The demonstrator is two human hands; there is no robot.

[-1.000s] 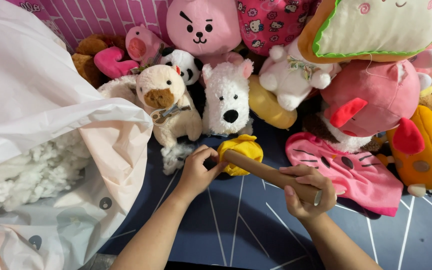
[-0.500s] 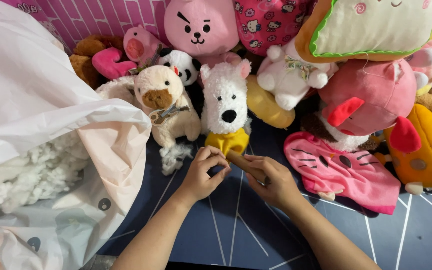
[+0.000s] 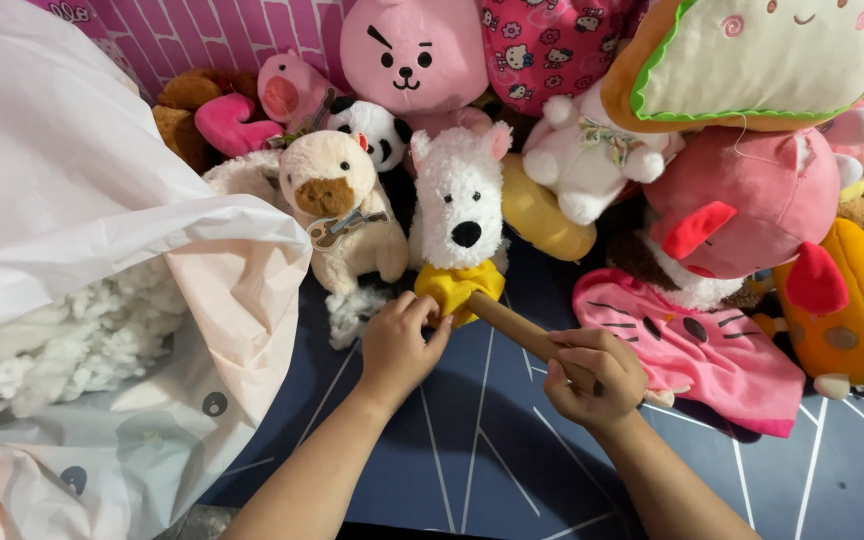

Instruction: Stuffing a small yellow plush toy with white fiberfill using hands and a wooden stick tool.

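While the right hand (image 3: pixel 592 375) grips a wooden stick (image 3: pixel 522 328) slanting up-left, its tip enters the white dog's yellow collar (image 3: pixel 457 285), pinched by the nearer left hand (image 3: pixel 400 345).

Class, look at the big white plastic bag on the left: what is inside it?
Inside the white plastic bag, loose white stuffing shows at the opening. The bag's folds cover whatever lies deeper.

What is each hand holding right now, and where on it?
The right hand grips a wooden stick at its near end. The left hand pinches the yellow body of the white dog plush at its lower edge.
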